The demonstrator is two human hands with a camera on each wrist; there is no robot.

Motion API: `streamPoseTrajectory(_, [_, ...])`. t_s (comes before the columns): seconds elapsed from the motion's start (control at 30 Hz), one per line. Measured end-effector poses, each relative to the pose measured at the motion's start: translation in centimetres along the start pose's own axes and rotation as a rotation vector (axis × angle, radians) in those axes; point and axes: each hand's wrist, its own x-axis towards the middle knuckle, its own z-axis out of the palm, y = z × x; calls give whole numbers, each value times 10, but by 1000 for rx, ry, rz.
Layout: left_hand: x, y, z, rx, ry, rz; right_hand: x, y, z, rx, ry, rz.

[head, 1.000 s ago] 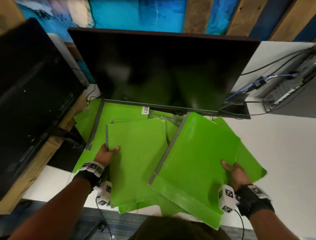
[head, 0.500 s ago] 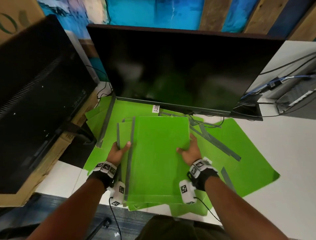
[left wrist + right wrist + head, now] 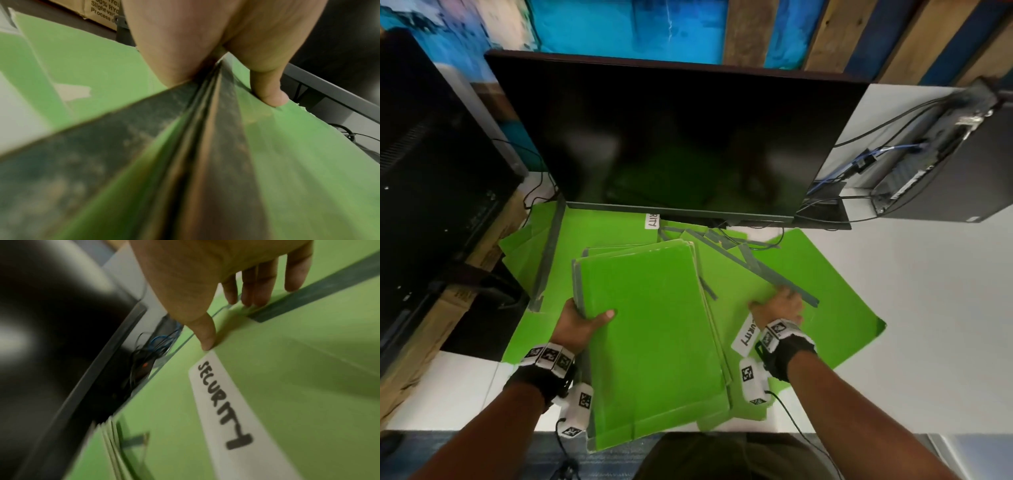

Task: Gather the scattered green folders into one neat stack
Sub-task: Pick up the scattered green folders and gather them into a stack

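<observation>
A stack of green folders (image 3: pixel 654 325) lies at the middle of the desk, reaching over its front edge. My left hand (image 3: pixel 582 322) grips the stack's left side, thumb (image 3: pixel 267 91) on top and palm beneath the grey spines (image 3: pixel 205 129). My right hand (image 3: pixel 777 308) rests with straight fingers (image 3: pixel 257 293) on a separate green folder (image 3: pixel 825 308) to the right, beside its grey strip (image 3: pixel 791 291) and its white SECURITY label (image 3: pixel 226 402). More green folders (image 3: pixel 599 233) lie spread under the monitor.
A large black monitor (image 3: pixel 671 144) stands just behind the folders. A second dark screen (image 3: pixel 431 171) and a cardboard box (image 3: pixel 424 325) are at the left. A computer case (image 3: pixel 945 164) with cables (image 3: pixel 859 164) sits back right on the white desk (image 3: pixel 928 308).
My right hand has left the stack's right edge and moved right onto the labelled folder. My left hand keeps its hold on the stack's left side.
</observation>
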Motion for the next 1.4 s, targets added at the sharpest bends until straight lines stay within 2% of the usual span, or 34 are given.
streamPoseTrajectory(0.07, [0, 0, 2, 8, 3, 10, 12, 25, -5, 75, 20, 245])
streamPoseTrajectory(0.13, [0, 0, 3, 12, 8, 14, 22, 38, -3, 133, -58, 334])
streamPoseTrajectory(0.2, [1, 2, 3, 8, 0, 27, 27, 42, 2, 144, -132, 305])
streamPoseTrajectory(0.33, [2, 4, 4, 7, -23, 34, 24, 41, 2, 251, -37, 290])
streamPoseTrajectory(0.43, [0, 6, 3, 22, -28, 57, 26, 53, -4, 408, -118, 244])
streamPoseTrajectory(0.63, [-6, 14, 3, 49, -35, 69, 28, 85, -5, 363, -209, 157])
streamPoseTrajectory(0.73, [-1, 7, -2, 77, -34, 13, 17, 89, -13, 168, -328, 164])
streamPoseTrajectory(0.87, [-1, 6, -4, 102, -12, -8, 21, 95, -10, 68, -276, 177])
streamPoseTrajectory(1.0, [-4, 9, -1, 125, -17, 9, 23, 93, -14, 184, -267, 154])
streamPoseTrajectory(1.07, [-6, 12, 0, 135, -15, 2, 18, 92, -24, 154, -233, 163])
streamPoseTrajectory(1.2, [-4, 13, 1, 144, -10, -2, 27, 98, -42, 0, -362, 49])
streamPoseTrajectory(1.3, [-7, 10, 0, 145, 6, -21, 29, 100, -51, 58, -415, -32])
streamPoseTrajectory(1.4, [-7, 10, 1, 142, 9, -22, 24, 98, -49, 222, -452, -23])
